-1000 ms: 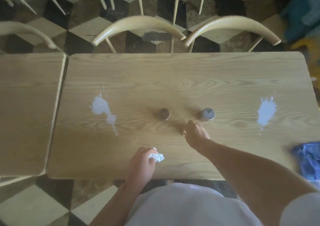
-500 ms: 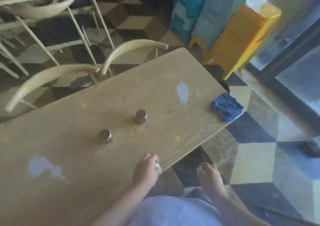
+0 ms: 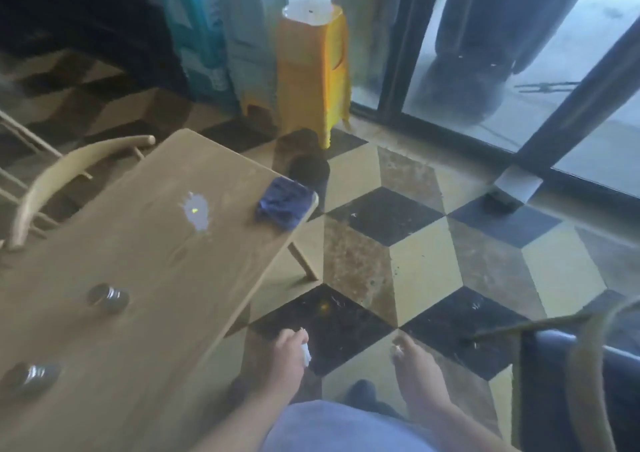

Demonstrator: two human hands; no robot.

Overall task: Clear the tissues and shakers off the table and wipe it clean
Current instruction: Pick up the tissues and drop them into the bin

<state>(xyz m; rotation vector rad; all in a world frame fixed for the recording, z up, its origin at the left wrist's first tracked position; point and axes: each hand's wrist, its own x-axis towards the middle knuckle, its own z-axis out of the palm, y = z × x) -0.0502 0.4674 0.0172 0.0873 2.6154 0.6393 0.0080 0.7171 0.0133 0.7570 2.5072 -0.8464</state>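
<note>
Left hand (image 3: 289,354) pinches a tissue (image 3: 305,354) off the surface (image 3: 145,313) edge — light, crushable, we'd ball it; right hand (image 3: 412,358) loose, holding nothing clear.

Cube-patterned tile floor (image 3: 415,244); glass doors (image 3: 485,53); yellow stool stack (image 3: 311,71); daylight.

Yellow stool (image 3: 313,71) beside glass door (image 3: 519,53)
</note>
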